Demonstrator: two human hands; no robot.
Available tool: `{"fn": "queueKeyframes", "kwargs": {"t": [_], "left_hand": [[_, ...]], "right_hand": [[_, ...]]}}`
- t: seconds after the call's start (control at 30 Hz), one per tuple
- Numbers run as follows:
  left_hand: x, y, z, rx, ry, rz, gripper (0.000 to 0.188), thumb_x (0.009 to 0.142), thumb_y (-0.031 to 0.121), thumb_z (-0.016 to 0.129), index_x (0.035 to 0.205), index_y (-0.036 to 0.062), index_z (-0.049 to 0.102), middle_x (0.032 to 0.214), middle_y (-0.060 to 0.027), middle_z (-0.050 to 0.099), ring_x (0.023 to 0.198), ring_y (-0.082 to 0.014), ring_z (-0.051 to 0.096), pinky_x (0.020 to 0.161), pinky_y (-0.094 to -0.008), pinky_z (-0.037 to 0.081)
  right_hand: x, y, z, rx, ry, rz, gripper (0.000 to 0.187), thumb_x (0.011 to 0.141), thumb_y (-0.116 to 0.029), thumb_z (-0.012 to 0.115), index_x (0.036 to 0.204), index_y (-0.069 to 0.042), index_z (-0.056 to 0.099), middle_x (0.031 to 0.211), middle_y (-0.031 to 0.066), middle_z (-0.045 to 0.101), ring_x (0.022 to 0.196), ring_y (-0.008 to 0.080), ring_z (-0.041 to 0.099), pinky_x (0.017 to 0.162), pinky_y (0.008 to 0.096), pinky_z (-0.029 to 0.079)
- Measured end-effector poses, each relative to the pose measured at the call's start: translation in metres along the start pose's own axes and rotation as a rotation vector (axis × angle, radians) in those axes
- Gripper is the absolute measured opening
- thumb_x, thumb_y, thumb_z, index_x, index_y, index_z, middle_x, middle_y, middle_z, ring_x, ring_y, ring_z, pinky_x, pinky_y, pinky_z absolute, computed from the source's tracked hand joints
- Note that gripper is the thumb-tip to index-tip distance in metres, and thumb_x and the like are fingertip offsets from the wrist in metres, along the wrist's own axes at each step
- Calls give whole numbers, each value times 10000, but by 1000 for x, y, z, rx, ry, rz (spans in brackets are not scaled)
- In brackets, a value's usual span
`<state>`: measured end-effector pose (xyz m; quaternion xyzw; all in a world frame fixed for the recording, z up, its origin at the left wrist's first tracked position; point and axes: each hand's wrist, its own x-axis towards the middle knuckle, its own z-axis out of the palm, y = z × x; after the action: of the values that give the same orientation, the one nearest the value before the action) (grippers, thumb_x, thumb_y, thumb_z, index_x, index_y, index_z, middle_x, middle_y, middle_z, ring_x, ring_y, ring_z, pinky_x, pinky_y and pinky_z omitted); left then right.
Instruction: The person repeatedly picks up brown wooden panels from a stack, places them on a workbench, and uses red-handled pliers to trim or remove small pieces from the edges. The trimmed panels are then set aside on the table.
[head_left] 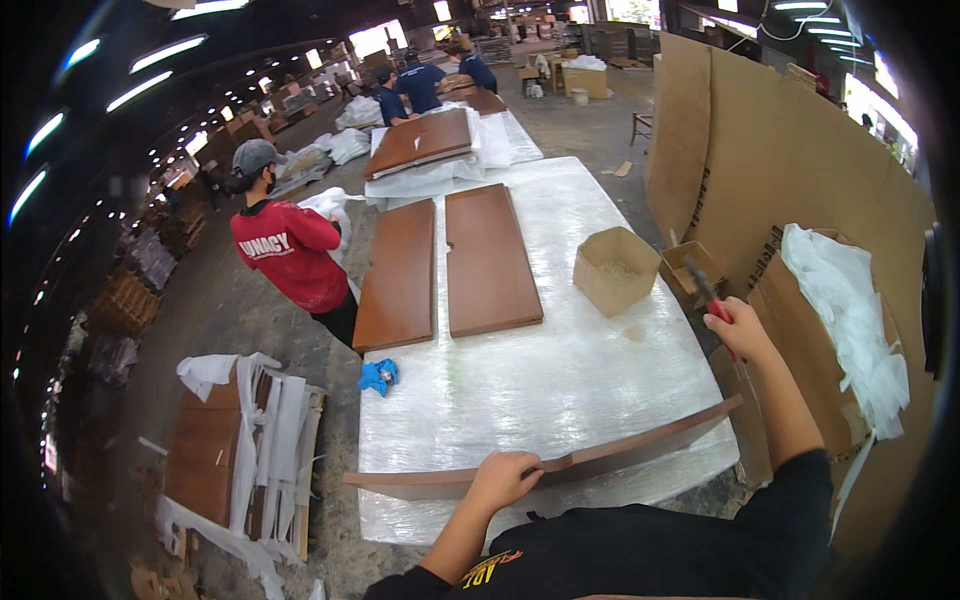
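A brown wooden panel (640, 448) stands on its long edge across the near end of the wrapped table (480, 390). My left hand (505, 480) is closed over its upper edge, near a small notch in the middle. Raised off to the right, beyond the panel's right end, my right hand (738, 328) grips a red-handled hammer (703, 284) with its dark head pointing up and away. Two more brown panels, a left one (398, 280) and a right one (492, 262), lie flat farther up the table with a narrow gap between them.
An open cardboard box (615, 275) holding small pieces sits at the table's right. A crumpled blue item (377, 376) lies at the left edge. One person in red (290, 250) stands to the left. Wrapped panels (205, 450) are stacked below left; tall cardboard (800, 190) lines the right.
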<state>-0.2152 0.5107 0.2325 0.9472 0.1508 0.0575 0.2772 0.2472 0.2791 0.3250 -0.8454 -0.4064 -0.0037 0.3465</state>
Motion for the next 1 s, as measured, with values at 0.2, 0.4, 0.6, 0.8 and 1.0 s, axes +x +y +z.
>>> {"fn": "queueKeyframes", "kwargs": {"t": [0.2, 0.4, 0.6, 0.8, 1.0], "left_hand": [[-5, -15, -12, -57, -15, 114, 211, 929, 255, 695, 1094, 125, 717, 989, -119, 757, 956, -354, 714, 836, -481, 557], [12, -62, 0, 38, -273, 25, 433, 858, 336, 782, 1173, 50, 701, 1046, -226, 750, 1025, -434, 704, 890, -509, 557], [15, -65, 16, 96, -371, -40, 341, 872, 317, 787, 1030, 19, 739, 986, -232, 755, 989, -425, 713, 882, -512, 553], [5, -44, 5, 66, -304, -95, 330, 865, 310, 788, 1041, 34, 746, 975, -220, 756, 978, -414, 713, 867, -500, 550], [-4, -47, 9, 76, -246, -69, 328, 855, 309, 790, 1064, 60, 748, 994, -200, 762, 994, -403, 714, 874, -496, 552]], "right_hand": [[-170, -147, 11, 687, -126, 289, 329, 1013, -386, 700, 962, -61, 717, 719, -37, 602, 634, 67, 563, 578, 255, 440], [-282, -171, 133, 777, -380, 701, 229, 1040, -258, 664, 1061, -31, 673, 684, 13, 600, 500, 107, 573, 460, 253, 459], [-330, -174, 210, 329, -281, 415, 200, 1047, -200, 640, 1064, 0, 635, 775, 60, 661, 554, 120, 639, 458, 308, 497], [-337, -181, 246, 158, -259, 479, 211, 1032, -208, 647, 1073, -1, 660, 850, 163, 713, 755, 306, 730, 671, 416, 569], [-335, -185, 264, -4, -233, 360, 243, 1004, -225, 659, 1109, -5, 654, 993, 263, 701, 926, 499, 672, 841, 529, 543]]}}
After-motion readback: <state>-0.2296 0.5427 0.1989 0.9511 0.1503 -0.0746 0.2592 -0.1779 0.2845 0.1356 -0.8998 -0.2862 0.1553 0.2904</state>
